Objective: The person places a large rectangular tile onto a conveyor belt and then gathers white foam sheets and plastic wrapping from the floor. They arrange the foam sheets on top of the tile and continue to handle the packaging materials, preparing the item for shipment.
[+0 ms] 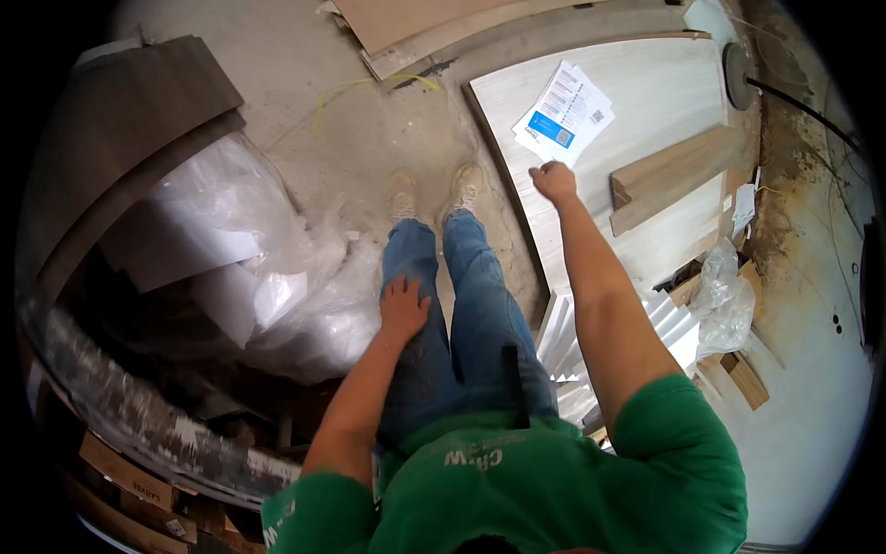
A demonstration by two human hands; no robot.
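My left hand lies flat on my left thigh with its fingers spread, holding nothing. On the right, my right hand is over a large pale wood-grain board, its fingers curled closed. The hand is at the lower edge of a fanned stack of white printed sheets with a blue block on the front one. Whether the fingers pinch anything is hidden. A brown wood-look panel piece rests on the same board, to the right of the sheets.
Clear plastic wrapping and dark brown panels crowd the left. More boards lie at the far side. White strips and a plastic bag are beside my right arm. A round base with a black pole stands far right.
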